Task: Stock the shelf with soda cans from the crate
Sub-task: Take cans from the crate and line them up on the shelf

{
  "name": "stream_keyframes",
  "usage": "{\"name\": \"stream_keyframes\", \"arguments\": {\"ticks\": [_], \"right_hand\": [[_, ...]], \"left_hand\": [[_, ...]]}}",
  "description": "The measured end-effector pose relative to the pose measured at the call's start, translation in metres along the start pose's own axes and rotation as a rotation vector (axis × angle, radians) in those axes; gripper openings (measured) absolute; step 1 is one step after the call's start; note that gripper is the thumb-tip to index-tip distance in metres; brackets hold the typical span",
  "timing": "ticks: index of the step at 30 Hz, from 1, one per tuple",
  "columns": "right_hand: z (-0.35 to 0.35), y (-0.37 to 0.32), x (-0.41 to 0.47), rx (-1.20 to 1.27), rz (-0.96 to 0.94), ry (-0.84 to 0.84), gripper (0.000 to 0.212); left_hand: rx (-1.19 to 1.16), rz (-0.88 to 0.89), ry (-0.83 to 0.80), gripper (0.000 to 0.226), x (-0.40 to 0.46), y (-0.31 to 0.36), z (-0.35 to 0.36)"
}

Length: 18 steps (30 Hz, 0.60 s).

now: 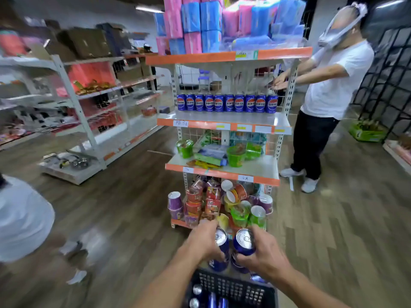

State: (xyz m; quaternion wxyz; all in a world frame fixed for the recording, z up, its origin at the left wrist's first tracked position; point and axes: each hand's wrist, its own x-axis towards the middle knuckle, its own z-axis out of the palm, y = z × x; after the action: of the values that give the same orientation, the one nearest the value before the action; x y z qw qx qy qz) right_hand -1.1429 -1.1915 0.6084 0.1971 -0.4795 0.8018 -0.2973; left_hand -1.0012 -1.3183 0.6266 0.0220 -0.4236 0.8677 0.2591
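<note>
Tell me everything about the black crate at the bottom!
The black crate sits at the bottom edge of the view, just below the person's two hands. It looks like hard plastic, and its near wall is pierced with rows of small square holes. It is cut off by the picture's edge, so its full shape cannot be seen. Inside it are blue soda cans, some upright with silver tops showing. Neither the left hand nor the right hand touches it; each holds a can above it.

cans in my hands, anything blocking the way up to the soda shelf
Nothing visible does. Both hands hold blue cans above the crate, and the soda shelf has bare space in front of its can row.
</note>
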Motion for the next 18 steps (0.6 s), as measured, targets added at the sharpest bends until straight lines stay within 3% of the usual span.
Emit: {"name": "stream_keyframes", "arguments": {"ticks": [8,18], "right_hand": [[-0.051,-0.096,0.035,-0.020,-0.112,0.045,0.047],[-0.067,-0.129,0.078,0.029,-0.140,0.037,0.057]], "left_hand": [[0.110,0.011,0.045,0.054,-0.008,0.006,-0.122],[0.179,-0.019,0.080,0.062,0.006,0.005,-0.186]]}}
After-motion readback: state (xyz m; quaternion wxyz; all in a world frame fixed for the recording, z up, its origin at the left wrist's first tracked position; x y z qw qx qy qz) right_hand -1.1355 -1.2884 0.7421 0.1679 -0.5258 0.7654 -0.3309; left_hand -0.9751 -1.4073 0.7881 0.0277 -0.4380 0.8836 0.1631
